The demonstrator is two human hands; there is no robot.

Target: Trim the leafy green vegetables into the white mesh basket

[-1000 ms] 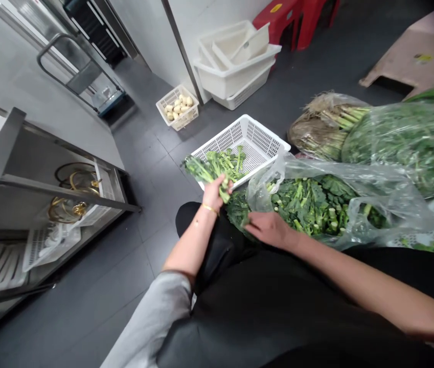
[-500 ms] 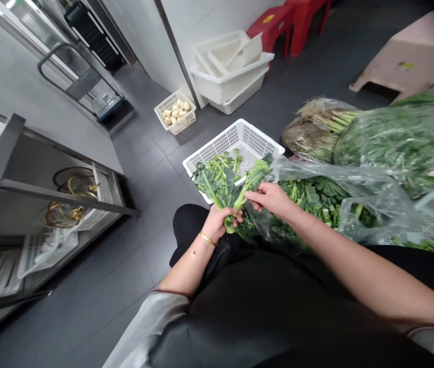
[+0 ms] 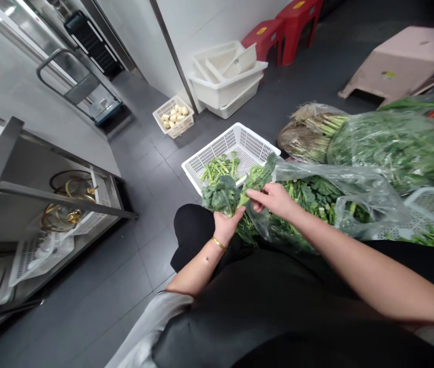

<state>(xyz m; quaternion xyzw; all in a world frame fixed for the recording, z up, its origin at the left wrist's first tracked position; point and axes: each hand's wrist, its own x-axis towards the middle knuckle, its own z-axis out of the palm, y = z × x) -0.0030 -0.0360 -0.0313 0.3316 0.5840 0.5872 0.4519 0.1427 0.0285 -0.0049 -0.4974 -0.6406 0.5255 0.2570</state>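
My left hand (image 3: 226, 225) is closed around the base of some leafy greens (image 3: 221, 195) that look like broccolini, their dark crinkled leaves fanning out above the thumb. Just to the right, my right hand (image 3: 272, 200) pinches a broccolini stalk (image 3: 257, 179) with a bushy top between thumb and fingers. The two hands almost touch, and the stalk's lower end is hidden near the left thumb. Beyond them a white perforated basket (image 3: 268, 144) holds a small heap of trimmed green stems (image 3: 217, 168). Under my right forearm more greens (image 3: 318, 193) lie in an open clear plastic bag (image 3: 370, 179).
Bagged leafy vegetables (image 3: 401, 148) and rooted bundles (image 3: 304, 133) lie at right, before a pink stool (image 3: 404, 66). A small basket of pale round vegetables (image 3: 174, 118), stacked white tubs (image 3: 220, 89) and red stools (image 3: 297, 30) stand farther back. A metal shelf (image 3: 67, 197) is at left.
My left hand has turned and moved slightly right, closer to my right hand. Its leaves have bunched up, and the stem end below the fist no longer shows. The view has shifted a little.
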